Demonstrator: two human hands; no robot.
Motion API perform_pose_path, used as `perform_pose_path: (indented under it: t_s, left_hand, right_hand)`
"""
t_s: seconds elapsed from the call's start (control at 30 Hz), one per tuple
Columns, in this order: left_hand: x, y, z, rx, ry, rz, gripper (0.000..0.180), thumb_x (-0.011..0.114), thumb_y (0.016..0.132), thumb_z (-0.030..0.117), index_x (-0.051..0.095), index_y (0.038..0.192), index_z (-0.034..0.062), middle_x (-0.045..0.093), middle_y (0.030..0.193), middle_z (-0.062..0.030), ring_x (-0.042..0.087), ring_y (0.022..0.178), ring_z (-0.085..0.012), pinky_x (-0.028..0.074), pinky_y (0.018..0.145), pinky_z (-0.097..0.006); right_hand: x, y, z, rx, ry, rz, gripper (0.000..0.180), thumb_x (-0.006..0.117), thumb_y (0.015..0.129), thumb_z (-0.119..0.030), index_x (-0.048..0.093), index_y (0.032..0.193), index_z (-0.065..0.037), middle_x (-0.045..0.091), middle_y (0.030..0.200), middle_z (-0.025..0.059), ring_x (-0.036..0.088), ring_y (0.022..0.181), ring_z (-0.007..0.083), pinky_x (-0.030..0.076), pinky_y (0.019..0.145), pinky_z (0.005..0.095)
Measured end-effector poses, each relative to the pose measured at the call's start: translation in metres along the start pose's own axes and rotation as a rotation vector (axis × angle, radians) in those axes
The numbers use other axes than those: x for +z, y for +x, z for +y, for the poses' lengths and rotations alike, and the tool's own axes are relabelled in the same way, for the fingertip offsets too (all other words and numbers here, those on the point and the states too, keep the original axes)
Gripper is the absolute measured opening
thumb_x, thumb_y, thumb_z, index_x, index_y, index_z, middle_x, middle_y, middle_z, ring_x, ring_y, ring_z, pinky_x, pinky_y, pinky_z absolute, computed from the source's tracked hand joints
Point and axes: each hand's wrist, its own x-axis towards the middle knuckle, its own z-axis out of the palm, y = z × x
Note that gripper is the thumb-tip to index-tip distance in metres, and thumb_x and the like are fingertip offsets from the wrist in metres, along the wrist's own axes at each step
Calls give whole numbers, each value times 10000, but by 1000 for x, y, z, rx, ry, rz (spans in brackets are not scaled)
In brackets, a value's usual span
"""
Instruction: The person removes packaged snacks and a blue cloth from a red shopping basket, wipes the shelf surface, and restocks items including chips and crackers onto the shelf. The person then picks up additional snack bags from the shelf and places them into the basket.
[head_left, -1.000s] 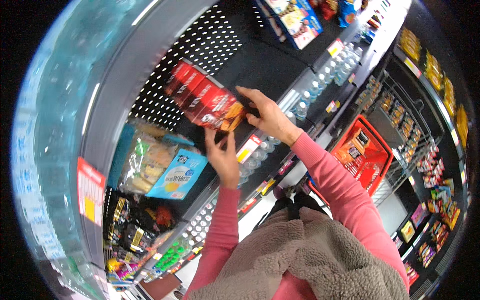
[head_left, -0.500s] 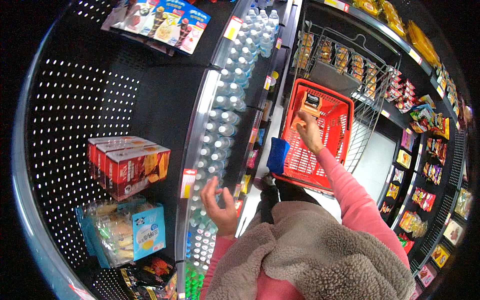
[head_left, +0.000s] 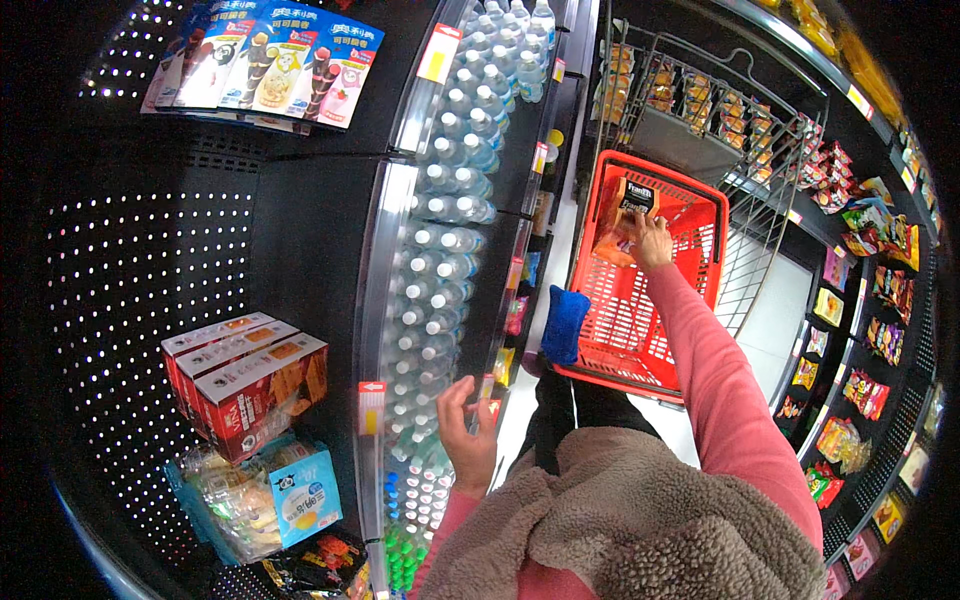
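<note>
Over the red shopping basket (head_left: 722, 240), my right hand (head_left: 654, 243) has its fingers at the edge of an orange-and-black snack packet (head_left: 622, 232). A second dark label shows just above it, partly overlapped. How far the fingers wrap round the packet is partly hidden. My left hand (head_left: 468, 432) hovers beside the rows of clear water bottles (head_left: 440, 290), its fingers loosely bent and apart, holding nothing. A blue padded bundle (head_left: 566, 325) sits on the basket's left rim.
Left, a black perforated shelf holds red boxes (head_left: 250, 385), a blue-labelled sandwich packet (head_left: 305, 495) and blue snack packs (head_left: 270, 65). Beyond the basket stands a wire rack (head_left: 740, 160) of packaged snacks. More snack shelves (head_left: 850, 300) line the right.
My right hand has shifted right within the basket, uncovering more of the orange packet. My left hand has moved slightly right and lower. The view has shifted a little.
</note>
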Motion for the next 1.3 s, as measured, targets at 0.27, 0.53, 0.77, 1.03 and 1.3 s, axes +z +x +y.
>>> perform_pose_path:
  t_s: [0.27,0.53,0.77,1.03,1.3]
  left_hand:
    - [2,4,-5,66,14,-53,363,673,943,-16,633,1305,-7,650,1247,-179,641,1148,-307,589,847,-345]
    - [12,23,11,53,-114,-281,479,724,945,70,585,1403,39,702,1209,-142,681,1110,-281,565,885,-377]
    - [30,57,47,303,-50,-433,716,803,899,204,478,1519,50,596,1434,-196,605,1297,-343,497,1079,-414]
    - [5,91,61,285,-208,-246,805,847,856,205,442,1526,18,575,1441,-208,596,1301,-372,489,1090,-426]
    - [-35,122,72,221,-427,255,643,813,917,121,510,1475,20,654,1361,-140,673,1174,-215,583,888,-343]
  right_hand:
    - [-10,-48,14,-28,173,149,589,790,844,-476,675,1218,-36,700,1165,183,630,1090,400,533,957,492]
    - [-157,-119,40,30,633,44,609,860,711,-204,656,1252,-14,633,1129,176,652,1098,366,536,983,444]
    - [-315,-153,-16,-357,818,-61,642,837,702,-211,657,1276,11,612,1077,143,633,1062,300,502,981,386]
    - [-401,-146,-113,-553,1243,-176,742,907,748,-137,596,1417,-54,658,1274,63,644,1170,184,515,1023,362]
    - [-404,-107,-209,-673,1267,-177,673,788,869,-28,541,1494,-68,669,1274,37,623,1169,129,554,931,317]
